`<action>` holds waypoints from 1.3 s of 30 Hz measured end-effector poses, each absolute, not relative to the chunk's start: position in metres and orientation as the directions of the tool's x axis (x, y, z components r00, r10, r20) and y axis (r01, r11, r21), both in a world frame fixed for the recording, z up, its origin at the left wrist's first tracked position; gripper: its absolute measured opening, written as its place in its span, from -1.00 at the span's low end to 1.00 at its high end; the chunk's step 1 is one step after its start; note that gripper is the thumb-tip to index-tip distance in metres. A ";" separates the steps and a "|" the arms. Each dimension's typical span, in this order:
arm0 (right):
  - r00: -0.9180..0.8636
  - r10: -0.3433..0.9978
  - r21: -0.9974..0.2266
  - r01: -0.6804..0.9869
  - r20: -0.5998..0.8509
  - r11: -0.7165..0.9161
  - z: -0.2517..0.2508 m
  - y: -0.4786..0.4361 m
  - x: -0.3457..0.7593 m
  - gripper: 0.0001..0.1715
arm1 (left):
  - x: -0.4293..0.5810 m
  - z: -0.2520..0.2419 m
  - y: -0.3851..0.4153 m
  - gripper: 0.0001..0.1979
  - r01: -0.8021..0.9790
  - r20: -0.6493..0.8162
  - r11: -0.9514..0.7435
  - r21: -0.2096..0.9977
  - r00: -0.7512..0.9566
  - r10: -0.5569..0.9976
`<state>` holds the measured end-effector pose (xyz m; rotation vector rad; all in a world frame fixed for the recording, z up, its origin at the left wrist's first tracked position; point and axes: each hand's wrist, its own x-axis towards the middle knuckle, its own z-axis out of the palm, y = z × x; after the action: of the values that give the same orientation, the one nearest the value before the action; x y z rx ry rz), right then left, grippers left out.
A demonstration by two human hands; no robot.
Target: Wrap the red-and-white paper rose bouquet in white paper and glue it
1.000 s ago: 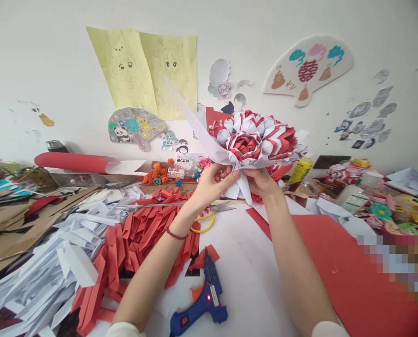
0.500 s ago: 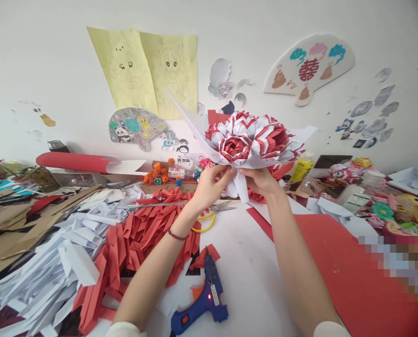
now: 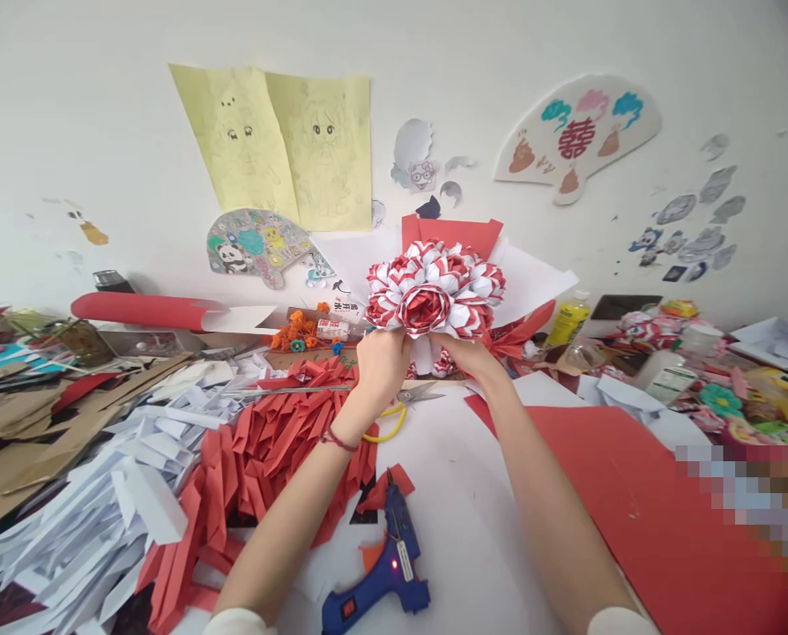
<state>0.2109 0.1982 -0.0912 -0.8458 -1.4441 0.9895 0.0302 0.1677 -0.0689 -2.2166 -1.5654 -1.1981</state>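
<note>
A paper flower bouquet [image 3: 437, 291] with red-and-white folded blooms is raised over the far side of the table. White paper sheets [image 3: 532, 278] flare out behind the blooms, and a red sheet [image 3: 450, 233] stands up at their back. My left hand [image 3: 382, 363] is closed at the bouquet's lower left, under the blooms. From the lower right my right hand [image 3: 466, 354] grips it, its fingertips hidden beneath the flowers. Below on the table lies a blue glue gun [image 3: 394, 556] with its red light lit. Scissors [image 3: 420, 393] with yellow handles rest just below my hands.
Heaps of folded white paper strips [image 3: 122, 476] and red paper strips [image 3: 281, 432] cover the left. A large red sheet [image 3: 605, 476] lies on the right. Cardboard pieces [image 3: 11, 441], a yellow bottle [image 3: 568, 319] and a red roll [image 3: 139, 311] are around the edges. The wall stands behind.
The bouquet has moved left and slightly down, and its angle has changed. Its red back sheet and white side sheets now show more. Both hands moved with it; the glue gun stayed put.
</note>
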 end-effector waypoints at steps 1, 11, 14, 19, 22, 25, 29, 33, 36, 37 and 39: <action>-0.046 0.920 -0.921 0.015 0.389 0.390 -0.090 0.197 0.208 -0.63 | 0.029 -0.071 0.170 -0.79 0.858 0.692 -0.428 0.285 0.125 0.711; -0.177 0.883 -0.898 -0.160 0.434 0.409 -0.091 0.207 0.190 -0.50 | 0.034 -0.076 0.167 -0.65 0.770 0.824 -0.580 0.265 0.132 0.551; -0.230 0.880 -0.897 -0.262 0.416 0.356 -0.090 0.208 0.186 -0.47 | 0.032 -0.074 0.166 -0.66 0.738 0.836 -0.608 0.291 0.113 0.537; -0.252 0.886 -0.912 -0.237 0.390 0.334 -0.085 0.204 0.185 -0.43 | 0.029 -0.074 0.168 -0.68 0.718 0.844 -0.640 0.274 0.139 0.517; -0.214 0.887 -0.912 -0.102 0.410 0.397 -0.085 0.203 0.191 -0.45 | 0.029 -0.079 0.174 -0.69 0.721 0.855 -0.643 0.257 0.140 0.499; -0.192 0.905 -0.915 0.070 0.379 0.398 -0.089 0.201 0.199 -0.50 | 0.029 -0.086 0.181 -0.70 0.745 0.862 -0.624 0.235 0.137 0.488; -0.131 0.954 -0.903 0.307 0.271 0.299 -0.096 0.202 0.205 -0.57 | 0.026 -0.094 0.189 -0.67 0.805 0.852 -0.573 0.151 0.189 0.489; -0.141 0.940 -0.837 0.429 0.310 0.340 -0.100 0.208 0.198 -0.63 | 0.025 -0.100 0.194 -0.67 0.828 0.835 -0.554 0.085 0.244 0.493; -0.186 0.869 -0.776 0.392 0.459 0.494 -0.099 0.209 0.188 -0.60 | 0.027 -0.103 0.194 -0.70 0.844 0.820 -0.534 0.048 0.272 0.504; -0.189 0.847 -0.758 0.381 0.497 0.529 -0.098 0.209 0.185 -0.58 | 0.028 -0.104 0.193 -0.71 0.850 0.814 -0.525 0.039 0.278 0.510; -0.183 0.820 -0.729 0.384 0.542 0.567 -0.097 0.207 0.180 -0.54 | 0.029 -0.105 0.192 -0.71 0.862 0.802 -0.506 0.023 0.287 0.524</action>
<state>0.1798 0.2073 -0.0969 -0.9926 -1.7874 0.5394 0.0288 0.1924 -0.1052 -2.1447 -1.2442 -1.0942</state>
